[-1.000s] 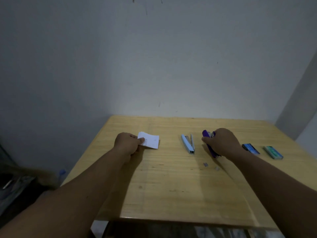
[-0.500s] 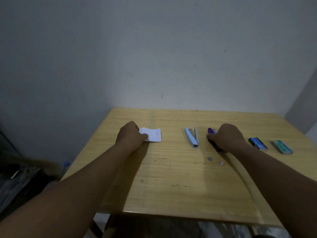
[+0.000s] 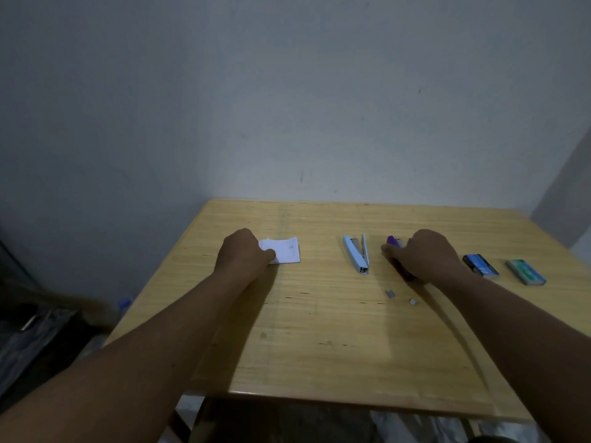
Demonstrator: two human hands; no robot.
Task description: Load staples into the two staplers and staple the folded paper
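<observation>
A white folded paper (image 3: 286, 250) lies flat on the wooden table (image 3: 319, 330), and my left hand (image 3: 244, 252) pinches its left edge. A light blue stapler (image 3: 356, 253) lies opened in a narrow V in the middle of the table, untouched. To its right my right hand (image 3: 423, 254) covers and grips a purple stapler (image 3: 392, 242); only its far tip and a bit of its near end show. Two small staple pieces (image 3: 390, 293) lie loose just in front of that hand.
Right of my right hand lie a dark blue staple box (image 3: 480, 266) and a green staple box (image 3: 525, 272). The wall stands right behind the table. Dark clutter sits on the floor at the left, beside the table's left edge.
The camera has tilted up, so the table sits lower in view. The paper has come down flat under my left hand; my right hand stays on the purple stapler.
</observation>
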